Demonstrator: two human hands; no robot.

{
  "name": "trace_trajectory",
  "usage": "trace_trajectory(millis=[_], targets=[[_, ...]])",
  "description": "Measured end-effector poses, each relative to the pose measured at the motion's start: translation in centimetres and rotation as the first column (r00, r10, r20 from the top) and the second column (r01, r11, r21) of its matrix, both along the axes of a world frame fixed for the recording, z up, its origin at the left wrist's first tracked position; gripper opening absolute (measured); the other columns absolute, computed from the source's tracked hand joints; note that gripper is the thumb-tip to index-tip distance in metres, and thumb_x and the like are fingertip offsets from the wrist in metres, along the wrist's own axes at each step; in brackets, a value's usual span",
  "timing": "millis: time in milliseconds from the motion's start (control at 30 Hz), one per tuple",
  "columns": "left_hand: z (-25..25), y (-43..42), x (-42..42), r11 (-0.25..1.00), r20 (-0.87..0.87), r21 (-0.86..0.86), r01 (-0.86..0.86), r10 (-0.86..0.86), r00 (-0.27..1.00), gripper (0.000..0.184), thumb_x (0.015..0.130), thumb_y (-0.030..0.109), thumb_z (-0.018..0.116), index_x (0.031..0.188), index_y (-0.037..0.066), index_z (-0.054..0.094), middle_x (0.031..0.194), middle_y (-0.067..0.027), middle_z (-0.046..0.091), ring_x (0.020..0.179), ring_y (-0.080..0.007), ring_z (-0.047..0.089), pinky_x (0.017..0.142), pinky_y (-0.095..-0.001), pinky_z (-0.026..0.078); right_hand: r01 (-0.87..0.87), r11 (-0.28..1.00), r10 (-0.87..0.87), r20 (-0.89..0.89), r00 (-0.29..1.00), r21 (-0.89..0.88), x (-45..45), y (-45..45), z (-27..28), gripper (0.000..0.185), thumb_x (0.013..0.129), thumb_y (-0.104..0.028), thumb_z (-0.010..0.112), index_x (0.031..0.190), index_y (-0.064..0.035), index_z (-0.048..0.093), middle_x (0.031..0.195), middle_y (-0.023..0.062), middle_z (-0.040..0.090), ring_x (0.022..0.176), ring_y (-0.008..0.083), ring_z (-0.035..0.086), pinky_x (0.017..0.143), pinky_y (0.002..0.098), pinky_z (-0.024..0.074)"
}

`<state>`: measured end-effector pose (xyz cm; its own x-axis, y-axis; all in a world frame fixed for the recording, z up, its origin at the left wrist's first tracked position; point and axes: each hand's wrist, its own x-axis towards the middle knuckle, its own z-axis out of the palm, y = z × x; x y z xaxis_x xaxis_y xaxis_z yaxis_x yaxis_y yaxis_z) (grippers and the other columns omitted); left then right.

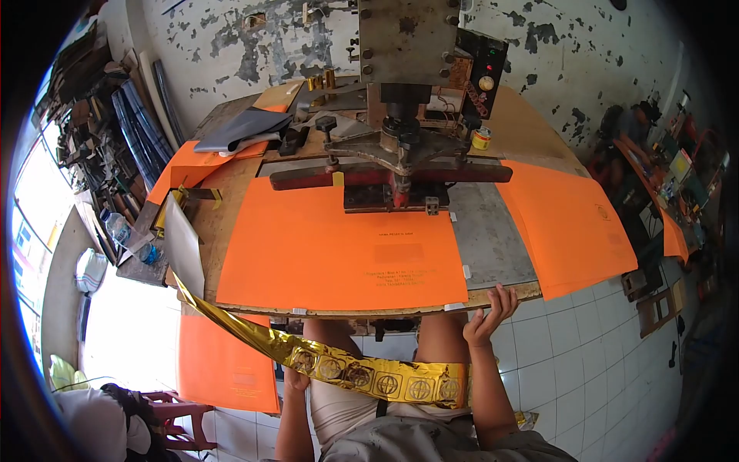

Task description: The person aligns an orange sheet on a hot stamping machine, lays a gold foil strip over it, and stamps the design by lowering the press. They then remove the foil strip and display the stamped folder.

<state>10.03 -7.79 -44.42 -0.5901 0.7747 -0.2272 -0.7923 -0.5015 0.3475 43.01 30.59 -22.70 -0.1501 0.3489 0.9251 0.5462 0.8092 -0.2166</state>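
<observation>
A long gold foil strip (331,365), stamped with round emblems, sags across my lap below the table edge. My left hand (296,377) is low, partly behind this foil and near an orange sheet (223,362); its fingers are mostly hidden, so its grip cannot be told. My right hand (493,314) rests at the front table edge, fingers apart, holding nothing. In front of me a printed orange sheet (308,254) lies flat on the press bed, partly beneath the hot stamping press head (396,189).
More orange sheets (570,231) lie at the right, overhanging the table. A grey sheet (242,129) lies on orange ones at back left. A bottle (127,235) is at left, a small yellow can (481,138) behind the press. Another person (637,127) sits far right.
</observation>
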Motion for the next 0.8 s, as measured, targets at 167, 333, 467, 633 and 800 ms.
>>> trace_trajectory(millis=[167, 333, 467, 633, 800], targets=[[0.0, 0.3, -0.1, 0.999, -0.026, -0.038, -0.013, 0.012, 1.0, 0.042, 0.109, 0.034, 0.051, 0.135, 0.002, 0.06, 0.137, -0.0152, 0.065, 0.124, -0.0311, 0.063, 0.109, -0.0473, 0.051, 0.013, 1.0, -0.013, 0.002, 1.0, -0.006, 0.0, -0.1, -0.2, 0.043, 0.109, -0.034, 0.038, 0.133, -0.0028, 0.054, 0.145, 0.0185, 0.051, 0.144, 0.0447, 0.036, 0.119, 0.0628, 0.0188], [0.9, 0.3, 0.2, 0.998, -0.007, -0.053, -0.042, 0.041, 0.999, 0.042, 0.109, 0.032, 0.051, 0.135, 0.0, 0.059, 0.137, -0.0158, 0.064, 0.124, -0.0299, 0.062, 0.109, -0.0458, 0.052, 0.006, 1.0, -0.006, -0.006, 1.0, 0.005, 0.0, 0.2, -0.4, 0.042, 0.109, -0.034, 0.037, 0.133, -0.0034, 0.054, 0.145, 0.0182, 0.051, 0.144, 0.0444, 0.036, 0.119, 0.0626, 0.0198], [0.7, 0.0, 0.2, 0.999, -0.006, -0.039, -0.023, 0.023, 1.0, 0.044, 0.109, 0.034, 0.049, 0.137, 0.001, 0.058, 0.138, -0.0152, 0.063, 0.126, -0.0305, 0.061, 0.11, -0.0467, 0.05, 0.006, 1.0, -0.005, -0.006, 1.0, 0.015, -0.1, 0.2, -0.2, 0.042, 0.109, -0.033, 0.036, 0.133, -0.0029, 0.053, 0.144, 0.0181, 0.05, 0.143, 0.0438, 0.035, 0.118, 0.0624, 0.0225], [0.3, -0.2, 0.0, 1.0, -0.054, -0.025, -0.004, 0.002, 0.999, 0.046, 0.11, 0.037, 0.048, 0.139, 0.002, 0.057, 0.14, -0.0145, 0.062, 0.128, -0.0315, 0.06, 0.112, -0.0475, 0.048, 0.005, 1.0, -0.006, 0.015, 1.0, 0.02, -0.1, 0.1, 0.1, 0.042, 0.109, -0.032, 0.035, 0.132, -0.0013, 0.053, 0.144, 0.0188, 0.049, 0.142, 0.0434, 0.036, 0.117, 0.063, 0.0235], [-0.2, 0.0, -0.1, 1.0, -0.022, 0.029, 0.006, -0.005, 1.0, 0.046, 0.11, 0.036, 0.047, 0.14, 0.002, 0.056, 0.143, -0.0143, 0.061, 0.129, -0.0315, 0.058, 0.113, -0.047, 0.047, 0.01, 1.0, -0.01, -0.014, 1.0, 0.004, -0.1, 0.1, -0.3, 0.042, 0.109, -0.034, 0.037, 0.132, -0.0043, 0.055, 0.143, 0.0171, 0.052, 0.145, 0.0428, 0.036, 0.12, 0.0614, 0.0192]])
